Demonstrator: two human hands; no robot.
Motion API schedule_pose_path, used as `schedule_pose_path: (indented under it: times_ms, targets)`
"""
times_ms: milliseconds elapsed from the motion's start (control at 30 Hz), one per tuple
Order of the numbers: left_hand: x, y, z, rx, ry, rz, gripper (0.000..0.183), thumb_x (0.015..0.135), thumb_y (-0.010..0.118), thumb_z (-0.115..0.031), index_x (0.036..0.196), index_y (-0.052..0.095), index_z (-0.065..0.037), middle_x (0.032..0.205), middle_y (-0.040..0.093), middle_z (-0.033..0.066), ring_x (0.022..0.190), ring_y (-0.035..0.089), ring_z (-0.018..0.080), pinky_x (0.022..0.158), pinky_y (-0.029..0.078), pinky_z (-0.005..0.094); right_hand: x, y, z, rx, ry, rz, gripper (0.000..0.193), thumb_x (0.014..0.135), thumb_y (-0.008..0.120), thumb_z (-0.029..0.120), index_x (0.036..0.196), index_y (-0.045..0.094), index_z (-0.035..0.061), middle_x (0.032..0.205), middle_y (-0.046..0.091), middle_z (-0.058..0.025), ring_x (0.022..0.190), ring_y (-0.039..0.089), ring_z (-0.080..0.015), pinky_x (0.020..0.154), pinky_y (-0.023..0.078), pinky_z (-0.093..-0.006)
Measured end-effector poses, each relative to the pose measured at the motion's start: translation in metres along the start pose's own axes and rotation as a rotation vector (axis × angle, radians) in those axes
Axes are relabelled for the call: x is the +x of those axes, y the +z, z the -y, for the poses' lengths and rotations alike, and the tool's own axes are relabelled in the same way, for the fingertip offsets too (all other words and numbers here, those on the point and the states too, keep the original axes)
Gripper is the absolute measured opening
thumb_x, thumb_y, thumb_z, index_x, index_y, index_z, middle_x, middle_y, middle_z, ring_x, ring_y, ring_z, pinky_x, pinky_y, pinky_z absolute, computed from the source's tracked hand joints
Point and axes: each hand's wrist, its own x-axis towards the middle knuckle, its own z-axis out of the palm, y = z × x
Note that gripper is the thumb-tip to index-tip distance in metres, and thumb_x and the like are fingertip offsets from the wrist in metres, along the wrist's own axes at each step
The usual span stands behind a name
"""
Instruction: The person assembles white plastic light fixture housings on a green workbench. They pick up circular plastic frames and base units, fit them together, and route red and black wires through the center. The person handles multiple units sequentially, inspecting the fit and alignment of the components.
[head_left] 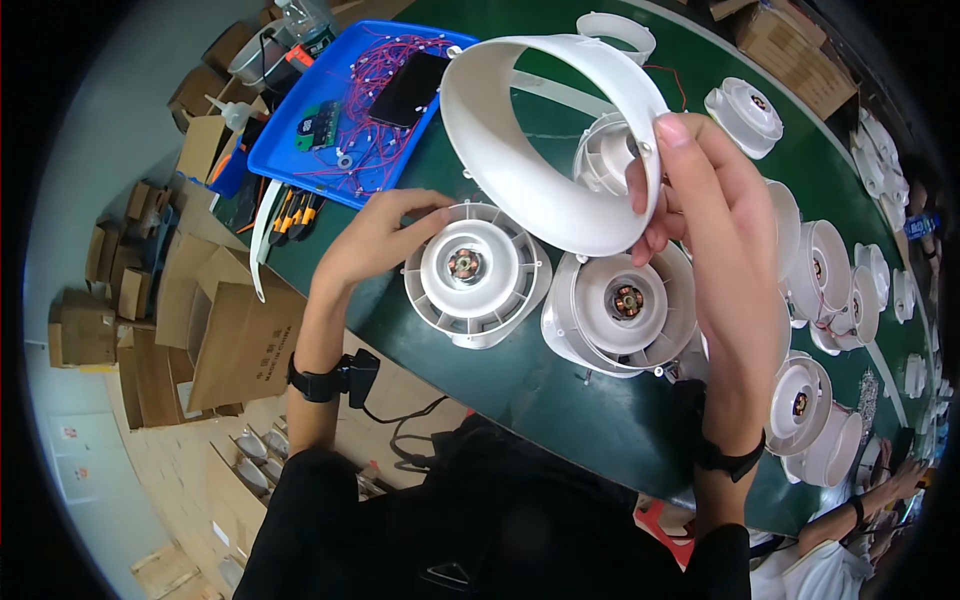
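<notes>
My right hand (715,200) grips the rim of a white plastic ring (550,190), thumb on the outside, and holds it tilted above the table. My left hand (385,235) rests its fingers on the upper left rim of a white fan housing (470,265), which has radial vanes and a copper-wound motor core in its middle. Right beside it stands a second white fan housing (620,300), also with a copper-wound core, below the raised ring. Whether the left fingertips pinch the rim or only lie on it is hard to see.
A blue tray (262,160) holds red wires, a black phone and a green circuit board. Screwdrivers (295,215) lie beside it. More white fan housings (800,400) fill the green table's right side. Cardboard boxes (240,345) stand at left. Another person's arm (870,500) shows at lower right.
</notes>
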Motion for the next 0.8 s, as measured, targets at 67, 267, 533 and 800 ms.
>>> schedule_pose_path:
  times_ms: [67, 267, 533, 800]
  targets:
    - [0.001, -0.006, -0.012, 0.122, -0.091, 0.044, 0.028, 0.096, 0.061, -0.017, 0.109, 0.070, 0.006, 0.098, 0.072, 0.0160, 0.086, 0.069, 0.0210, 0.079, 0.054, 0.0337, 0.003, -0.004, -0.004, -0.017, 0.021, 0.026, 0.035, 0.103, 0.053, 0.037, 0.102, 0.062, 0.0034, 0.074, 0.061, -0.0006, 0.056, 0.052, -0.0053, 0.053, 0.043, -0.0197]
    - [-0.001, -0.012, -0.020, 0.260, 0.133, -0.078, 0.021, 0.097, 0.054, -0.006, 0.109, 0.065, 0.007, 0.118, 0.068, 0.0229, 0.110, 0.068, 0.0282, 0.088, 0.053, 0.0374, 0.004, -0.022, 0.010, 0.072, -0.049, 0.037, 0.037, 0.103, 0.052, 0.040, 0.101, 0.062, 0.0038, 0.073, 0.059, 0.0001, 0.054, 0.050, -0.0048, 0.052, 0.041, -0.0188]
    - [-0.013, -0.029, 0.000, -0.441, 0.114, 0.078, 0.032, 0.088, 0.070, -0.008, 0.115, 0.052, -0.003, 0.128, 0.057, 0.0178, 0.113, 0.058, 0.0218, 0.096, 0.048, 0.0346, 0.012, -0.043, 0.002, 0.020, -0.033, -0.001, 0.037, 0.104, 0.047, 0.040, 0.092, 0.055, 0.0069, 0.070, 0.056, -0.0009, 0.054, 0.052, -0.0057, 0.048, 0.042, -0.0206]
    - [-0.053, -0.015, -0.059, 0.678, 0.582, -0.283, 0.041, 0.069, 0.078, -0.003, 0.107, 0.063, -0.007, 0.121, 0.061, 0.0124, 0.100, 0.059, 0.0327, 0.084, 0.050, 0.0429, -0.027, -0.052, 0.009, -0.407, -0.453, -0.098, 0.038, 0.098, 0.055, 0.039, 0.089, 0.062, 0.0022, 0.080, 0.065, -0.0064, 0.067, 0.062, -0.0154, 0.057, 0.045, -0.0252]
